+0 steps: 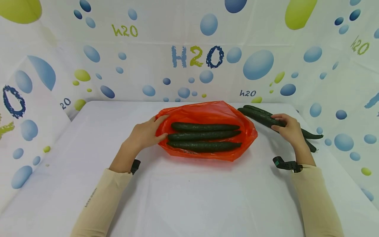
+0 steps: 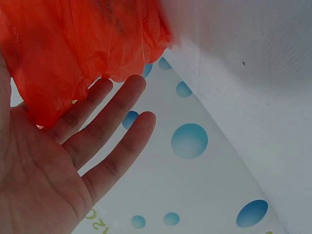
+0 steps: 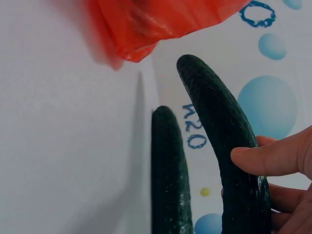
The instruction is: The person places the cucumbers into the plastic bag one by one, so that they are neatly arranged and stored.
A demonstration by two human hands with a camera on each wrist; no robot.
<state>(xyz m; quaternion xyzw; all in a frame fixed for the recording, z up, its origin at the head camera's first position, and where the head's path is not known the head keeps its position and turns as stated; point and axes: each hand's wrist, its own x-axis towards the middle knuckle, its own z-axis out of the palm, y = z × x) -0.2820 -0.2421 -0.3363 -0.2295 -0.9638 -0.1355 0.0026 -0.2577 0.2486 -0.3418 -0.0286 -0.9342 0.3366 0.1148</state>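
Three dark green cucumbers (image 1: 204, 135) lie side by side in a red plastic bag (image 1: 192, 111), whose mouth is spread wide. At the bag's left rim is my left hand (image 1: 145, 134), thumb and forefinger touching the film. The left wrist view shows its other fingers (image 2: 105, 129) straight against or beside the red film. My right hand (image 1: 288, 129) grips a cucumber (image 3: 219, 112) around its middle, thumb on one side and fingers on the other. Behind it in the head view, another cucumber (image 3: 170, 170) lies on the table, partly covered by the held one and the hand.
A white cloth covers the table (image 1: 189, 197). Behind it hangs a white backdrop (image 1: 154, 65) printed with blue and green drops. Each wrist carries a black camera strap (image 1: 287, 164).
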